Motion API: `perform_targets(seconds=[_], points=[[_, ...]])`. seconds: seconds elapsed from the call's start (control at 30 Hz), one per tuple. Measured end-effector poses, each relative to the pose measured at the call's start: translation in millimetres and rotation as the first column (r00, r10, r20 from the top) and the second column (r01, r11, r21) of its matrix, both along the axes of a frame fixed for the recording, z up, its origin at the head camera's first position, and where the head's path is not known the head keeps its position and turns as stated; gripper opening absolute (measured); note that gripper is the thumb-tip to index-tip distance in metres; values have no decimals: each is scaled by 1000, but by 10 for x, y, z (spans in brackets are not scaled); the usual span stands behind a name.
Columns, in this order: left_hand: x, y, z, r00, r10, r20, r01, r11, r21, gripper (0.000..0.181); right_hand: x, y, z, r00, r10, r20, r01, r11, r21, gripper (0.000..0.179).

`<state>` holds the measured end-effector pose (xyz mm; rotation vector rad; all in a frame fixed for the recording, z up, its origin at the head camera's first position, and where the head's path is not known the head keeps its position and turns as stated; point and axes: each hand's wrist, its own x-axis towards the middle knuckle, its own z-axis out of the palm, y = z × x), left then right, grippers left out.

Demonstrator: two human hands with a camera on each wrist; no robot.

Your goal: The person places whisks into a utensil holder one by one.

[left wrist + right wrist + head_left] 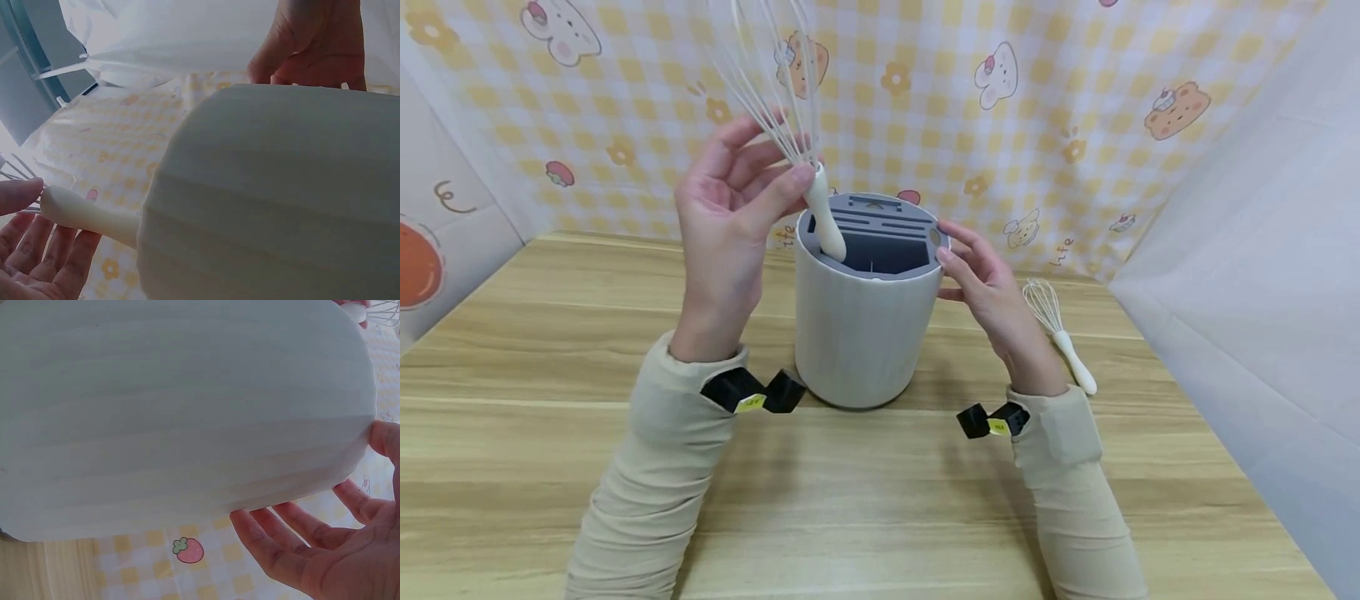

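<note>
My left hand [730, 208] pinches a large whisk [825, 218] between thumb and fingers where its wires meet the cream handle. The whisk points wires-up, tilted, with the handle's end at the left part of the holder's top opening. The utensil holder [861, 333] is a white ribbed cylinder with a grey slotted lid insert [880, 218], standing upright on the table. My right hand [1000, 304] grips the holder's upper right rim, thumb on the near side and fingers behind. In the left wrist view the whisk handle [94, 215] overlaps the holder's rim.
A smaller whisk [1067, 346] lies on the wooden table [865, 492] to the right, beside my right wrist. Behind the holder hangs a yellow checked cloth [925, 125] with cartoon prints. White sheeting [1247, 208] closes off the right side.
</note>
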<state>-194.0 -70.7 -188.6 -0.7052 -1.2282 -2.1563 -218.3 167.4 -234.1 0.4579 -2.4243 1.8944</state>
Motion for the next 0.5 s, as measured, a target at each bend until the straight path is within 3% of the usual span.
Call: perform_targets(seconds=[0.1,0.33,0.5], points=[[-28,9,-24,999,-17,49,19,1000,-24,35,0,-3,1,1000,0,2,0,1000,-4,44],[-84,10,-83,984,71,161,-44,985,-164,37,-7,-5,-1,1000,3,10,-3,1000,-4,45],[-103,1,-82,970,95,224,-43,973,-227,38,-7,-2,5,1000,1,12,-1,1000,-8,45]])
